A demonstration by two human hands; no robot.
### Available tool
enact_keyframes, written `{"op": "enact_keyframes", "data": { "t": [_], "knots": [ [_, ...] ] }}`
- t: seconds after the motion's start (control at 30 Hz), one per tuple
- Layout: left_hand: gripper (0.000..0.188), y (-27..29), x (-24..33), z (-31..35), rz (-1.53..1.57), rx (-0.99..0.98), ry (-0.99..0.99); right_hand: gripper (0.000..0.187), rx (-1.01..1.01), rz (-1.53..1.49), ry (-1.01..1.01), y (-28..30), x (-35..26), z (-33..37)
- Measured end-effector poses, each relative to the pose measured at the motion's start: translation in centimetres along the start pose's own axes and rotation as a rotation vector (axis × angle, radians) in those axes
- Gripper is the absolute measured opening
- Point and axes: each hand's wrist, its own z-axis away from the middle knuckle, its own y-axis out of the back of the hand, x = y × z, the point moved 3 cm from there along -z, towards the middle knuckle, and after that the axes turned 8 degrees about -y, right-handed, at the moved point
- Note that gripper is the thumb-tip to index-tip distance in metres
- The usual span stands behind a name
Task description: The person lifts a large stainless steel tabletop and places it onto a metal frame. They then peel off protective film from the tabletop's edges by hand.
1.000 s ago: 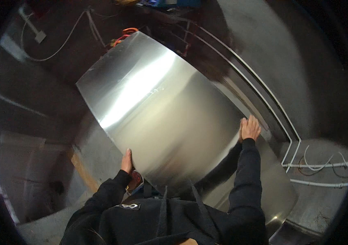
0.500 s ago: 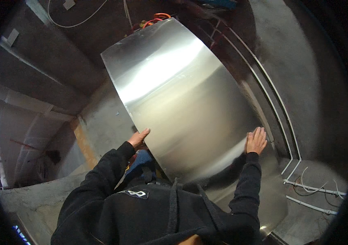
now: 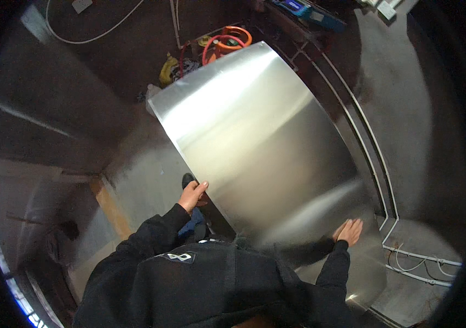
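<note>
A large, shiny sheet of metal [image 3: 260, 136] stretches out in front of me, slightly curved in this view and reflecting a bright band across its far part. My left hand [image 3: 192, 195] is closed on its left edge, thumb on top and fingers under the rim. Near the right edge, my right hand [image 3: 350, 232] lies flat on the sheet, fingers stretched out and close together. What supports the sheet underneath is hidden. A dark shoe [image 3: 188, 179] shows beside the left edge, just beyond my left hand.
Past the far edge are an orange ring-shaped part [image 3: 242, 36], red hose [image 3: 207, 52] and a yellow item [image 3: 167, 70]. White pipes [image 3: 357, 106] run along the right wall, with loose cables [image 3: 408, 261] at lower right. A blue case [image 3: 320, 18] sits at the top.
The sheet now sits lower in view, showing more of the items beyond it. My right hand has moved nearer to me along the right side; my left hand still grips the left edge.
</note>
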Motion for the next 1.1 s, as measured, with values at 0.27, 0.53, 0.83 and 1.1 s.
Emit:
{"op": "enact_keyframes", "data": {
  "t": [0.27,0.53,0.83,1.1],
  "knots": [
    [0.034,10.1,8.7,-4.8,0.318,0.049,0.16,0.048,-0.025,0.054,0.015,7.2,-15.9,11.8],
    [0.047,20.6,18.8,-14.8,-0.247,0.29,-0.454,0.055,-0.128,-0.182,0.459,15.7,-36.5,19.9],
    [0.063,18.1,22.2,-23.0,-0.705,-0.354,-0.308,0.042,-0.346,-0.916,0.892,21.5,-59.7,23.6],
    [0.06,16.8,21.1,-27.9,-0.528,-0.709,-0.107,0.026,-1.132,-1.208,0.67,25.0,-64.9,30.1]
  ]
}}
